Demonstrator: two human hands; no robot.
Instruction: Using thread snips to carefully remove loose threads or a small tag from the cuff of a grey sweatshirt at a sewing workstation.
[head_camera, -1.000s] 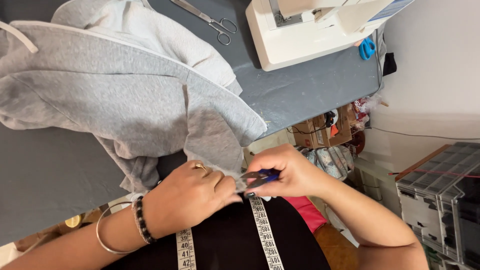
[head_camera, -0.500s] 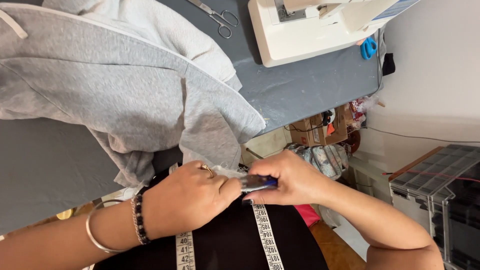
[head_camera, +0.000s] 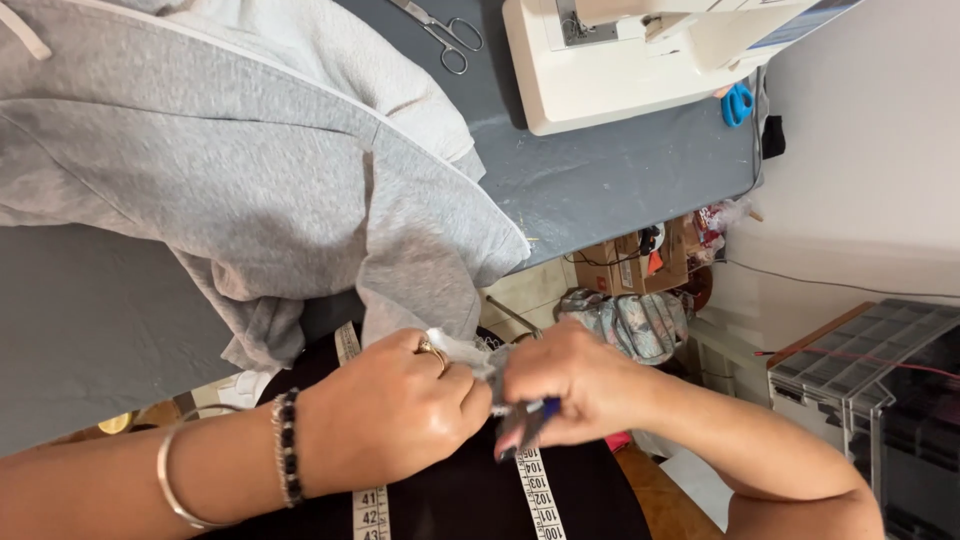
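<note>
Low centre of frame: pale grey fleece garment edge (head_camera: 455, 350) pinched in left hand (head_camera: 395, 420) fingers, right hand (head_camera: 570, 385) touching it, fingers closed around small blue-handled tool (head_camera: 525, 425) pointing down-left, both hands equally near.

Both forearms are reaching in from below, meeting close to the body; the left hand (head_camera: 385, 415) is curling into a loose fist, knuckles up; the right hand (head_camera: 570, 385) is pinching, fingers bent, touching the left.
</note>
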